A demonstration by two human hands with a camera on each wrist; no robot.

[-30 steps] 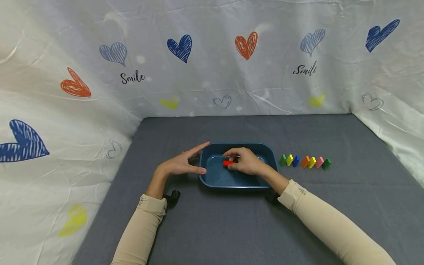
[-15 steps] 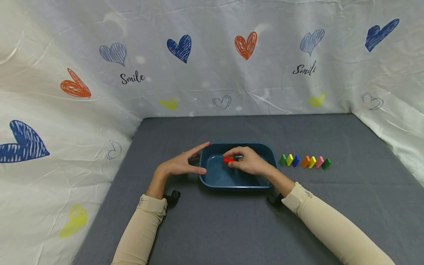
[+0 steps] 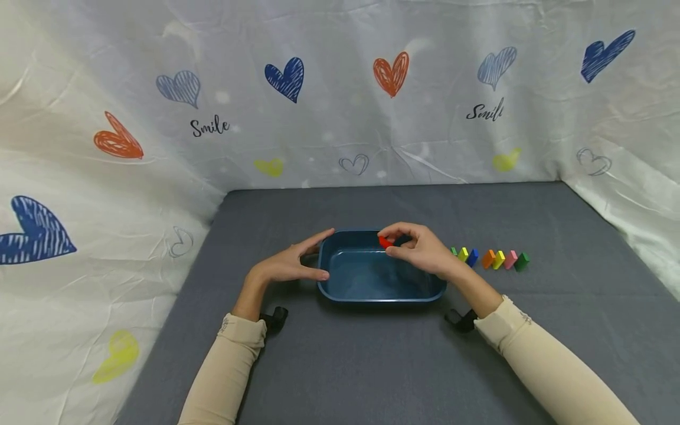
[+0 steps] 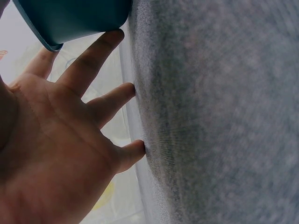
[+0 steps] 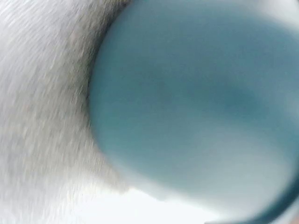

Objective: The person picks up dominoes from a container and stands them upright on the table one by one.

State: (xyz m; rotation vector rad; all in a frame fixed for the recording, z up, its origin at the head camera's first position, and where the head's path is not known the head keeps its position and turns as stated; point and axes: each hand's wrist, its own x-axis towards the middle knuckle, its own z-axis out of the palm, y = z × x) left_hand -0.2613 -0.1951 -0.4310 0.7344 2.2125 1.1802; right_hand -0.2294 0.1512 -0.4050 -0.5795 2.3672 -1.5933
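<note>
My right hand pinches a small red block between thumb and fingers, over the back right part of a dark teal tray. At the tray's left end my left hand spreads its fingers, with the thumb and forefinger touching that side. In the left wrist view, straight fingers of the left hand meet the outer wall of the tray, and two lower fingertips rest on the cloth. The right wrist view is blurred and filled by the tray; neither the red block nor the fingers can be made out there.
Several coloured blocks stand in a row right of the tray, among them a blue block, an orange block, a pink block and a dark green block. A grey cloth covers the table. Behind hangs a printed white curtain.
My right hand has lifted the red block from the tray's middle and carried it right and back. The left hand and the tray have stayed in place.
</note>
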